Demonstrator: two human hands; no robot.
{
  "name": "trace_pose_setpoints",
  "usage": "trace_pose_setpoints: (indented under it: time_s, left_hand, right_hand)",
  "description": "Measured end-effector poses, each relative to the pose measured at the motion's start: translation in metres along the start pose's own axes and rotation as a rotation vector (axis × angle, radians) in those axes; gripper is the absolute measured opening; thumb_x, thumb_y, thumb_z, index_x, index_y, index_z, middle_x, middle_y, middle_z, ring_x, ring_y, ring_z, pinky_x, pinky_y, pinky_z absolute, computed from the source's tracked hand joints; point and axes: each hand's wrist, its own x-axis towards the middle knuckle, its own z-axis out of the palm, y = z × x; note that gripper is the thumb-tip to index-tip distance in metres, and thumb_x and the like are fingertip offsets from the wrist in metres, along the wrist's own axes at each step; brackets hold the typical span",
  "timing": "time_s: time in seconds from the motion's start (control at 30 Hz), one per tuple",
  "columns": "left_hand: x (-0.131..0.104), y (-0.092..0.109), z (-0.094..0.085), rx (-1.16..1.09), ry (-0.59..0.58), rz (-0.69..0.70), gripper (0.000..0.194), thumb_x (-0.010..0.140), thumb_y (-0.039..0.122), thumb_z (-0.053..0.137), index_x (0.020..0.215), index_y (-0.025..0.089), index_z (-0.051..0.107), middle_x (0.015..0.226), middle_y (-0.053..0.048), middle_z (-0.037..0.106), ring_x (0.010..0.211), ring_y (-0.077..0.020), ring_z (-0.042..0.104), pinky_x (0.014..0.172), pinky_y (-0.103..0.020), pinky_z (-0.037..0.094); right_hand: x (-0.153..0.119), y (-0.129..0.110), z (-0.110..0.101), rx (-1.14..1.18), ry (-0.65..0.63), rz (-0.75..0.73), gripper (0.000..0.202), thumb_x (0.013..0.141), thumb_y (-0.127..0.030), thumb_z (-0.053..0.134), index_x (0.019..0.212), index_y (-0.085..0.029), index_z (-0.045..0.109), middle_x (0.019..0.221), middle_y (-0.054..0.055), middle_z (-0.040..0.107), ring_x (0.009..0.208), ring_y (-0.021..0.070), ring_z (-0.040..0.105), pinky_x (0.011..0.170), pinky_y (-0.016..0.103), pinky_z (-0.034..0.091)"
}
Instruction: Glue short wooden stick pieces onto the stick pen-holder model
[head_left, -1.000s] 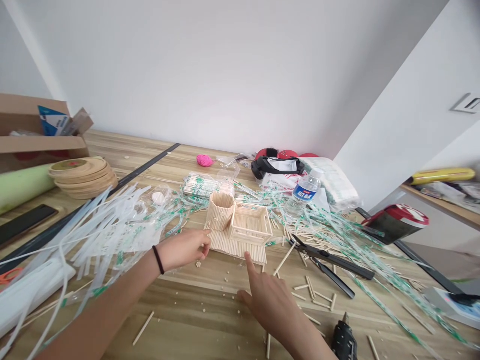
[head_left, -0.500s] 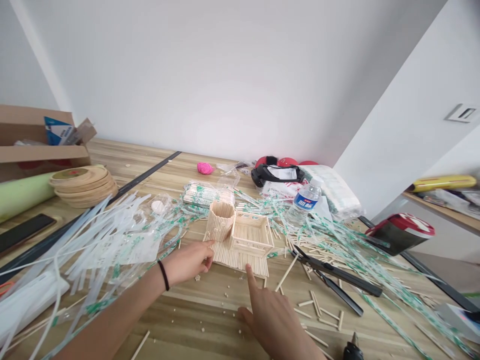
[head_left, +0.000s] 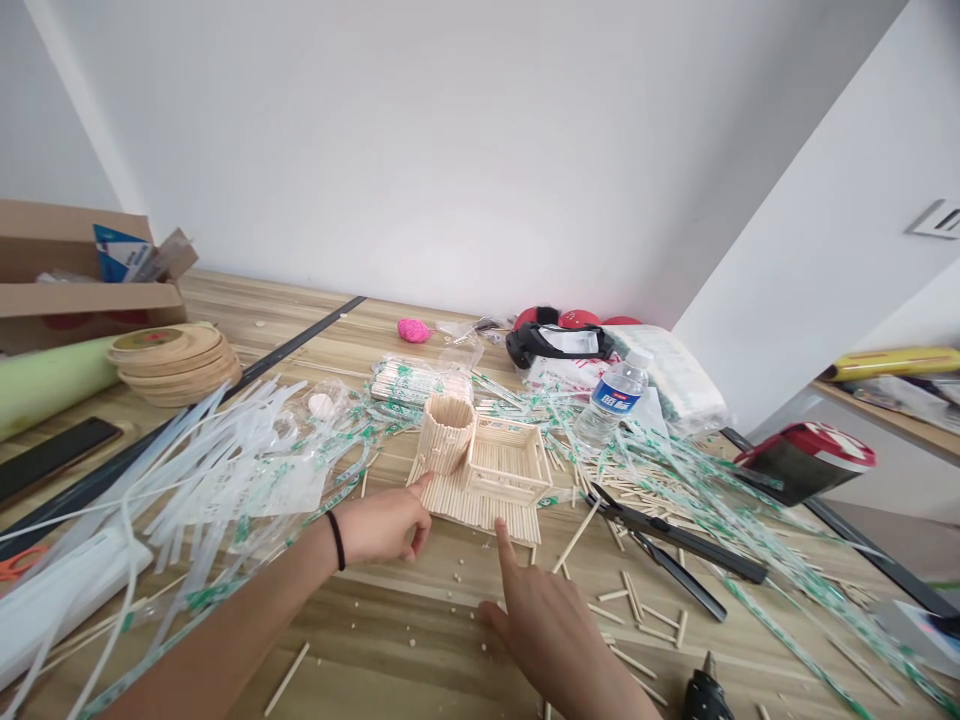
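Observation:
A small stick-built model stands mid-table on a flat base of sticks laid side by side (head_left: 480,510). On its left rises a round stick cup (head_left: 442,440), and beside that sits a low rectangular stick box (head_left: 510,486) with railed sides. My left hand (head_left: 384,525) has its index finger stretched to the base's left front corner, close below the cup; the other fingers are bent and hold nothing. My right hand (head_left: 551,625) points its index finger at the base's front edge, thumb apart, palm down and free of any object. Whether the fingertips press on the base I cannot tell.
Right of the model lie a long black tool with two arms (head_left: 675,545), loose sticks (head_left: 634,595) and a glue gun's nozzle (head_left: 709,690). A water bottle (head_left: 611,405) and wrapped stick bundles (head_left: 420,380) stand behind. Clear glue sticks (head_left: 225,440) and wrappers spread leftward.
The whole view has shifted slightly, so everything sits a little higher and further right. Both hands keep nearly the same pointing pose by the model.

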Motion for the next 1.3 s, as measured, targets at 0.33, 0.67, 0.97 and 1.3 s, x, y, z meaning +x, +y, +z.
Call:
trace_pose_setpoints:
  time_s: [0.33, 0.67, 0.97, 1.3]
  left_hand:
    - [0.0001, -0.0016, 0.0014, -0.010, -0.006, 0.013, 0.021, 0.064, 0.000, 0.069, 0.062, 0.020, 0.066, 0.143, 0.000, 0.043, 0.100, -0.0243, 0.065, 0.092, -0.036, 0.047]
    - [0.0014, -0.0039, 0.0007, -0.019, -0.017, 0.015, 0.019, 0.065, 0.002, 0.069, 0.065, 0.020, 0.068, 0.142, -0.004, 0.046, 0.114, -0.0275, 0.057, 0.092, -0.037, 0.046]
    - [0.0007, -0.0021, -0.0034, -0.053, 0.045, 0.008, 0.018, 0.068, 0.001, 0.067, 0.068, 0.019, 0.067, 0.146, -0.004, 0.041, 0.130, -0.0301, 0.040, 0.099, -0.039, 0.039]
    - [0.0005, -0.0013, -0.0038, -0.076, 0.014, 0.011, 0.019, 0.066, 0.000, 0.067, 0.065, 0.020, 0.066, 0.144, -0.004, 0.043, 0.127, -0.0295, 0.044, 0.096, -0.039, 0.041]
  right_hand:
    - [-0.0008, 0.0037, 0.0045, -0.017, 0.058, -0.022, 0.071, 0.081, -0.015, 0.054, 0.143, -0.001, 0.023, 0.088, 0.020, 0.072, 0.084, 0.0352, 0.067, 0.071, 0.043, 0.049]
    - [-0.0021, -0.0004, -0.0007, -0.014, 0.031, -0.004, 0.072, 0.080, -0.013, 0.053, 0.143, 0.000, 0.020, 0.088, 0.020, 0.073, 0.085, 0.0338, 0.068, 0.071, 0.040, 0.048]
    - [-0.0034, -0.0005, -0.0035, 0.003, 0.034, -0.008, 0.073, 0.079, -0.013, 0.054, 0.143, 0.000, 0.021, 0.090, 0.021, 0.072, 0.085, 0.0353, 0.067, 0.072, 0.043, 0.048]
    - [-0.0028, 0.0007, 0.0004, -0.006, 0.076, -0.021, 0.072, 0.078, -0.014, 0.056, 0.142, 0.001, 0.025, 0.085, 0.021, 0.073, 0.083, 0.0340, 0.068, 0.069, 0.039, 0.048]
